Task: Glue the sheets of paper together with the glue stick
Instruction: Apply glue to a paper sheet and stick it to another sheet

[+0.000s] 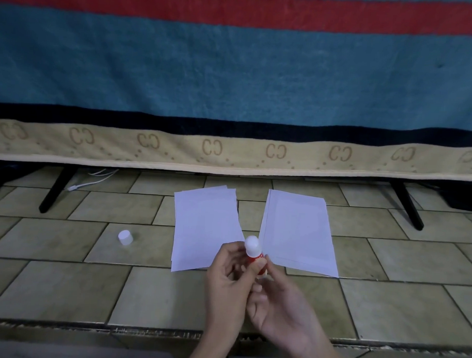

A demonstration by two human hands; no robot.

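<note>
The fingers of the left hand (pixel 226 276) are curled around the glue stick (pixel 255 254), with the thumb lying across its red body. The right hand (pixel 279 305) pinches the lower end of the same stick between thumb and fingertips, palm turned up. The two hands touch each other, and they hold the stick in the air above the near edges of the paper.

The stick stands almost upright. Its long axis leans a little toward 11 o'clock, and the white tip, without cover, points up and away from the person. The red end points down toward 5 o'clock, into the hands.

At 11 o'clock from the stick lies the left stack of paper (pixel 204 226), white sheets a little fanned at the far corners. At 1 o'clock lies the right stack of paper (pixel 300 233), also white, with its edges not fully aligned. The two stacks are near each other but apart, with a narrow wedge of floor between them.

At 9 o'clock, well apart from the hands, the white cap (pixel 125 237) rests on the floor.

The floor (pixel 62 287) is made of pale greenish tiles with dark joints. At 12 o'clock, behind the paper, a striped blanket (pixel 234 78) in blue, red, black and beige hangs over a long object with black slanted legs (pixel 54 191). A white cable (pixel 91 182) lies under it at 10 o'clock.
</note>
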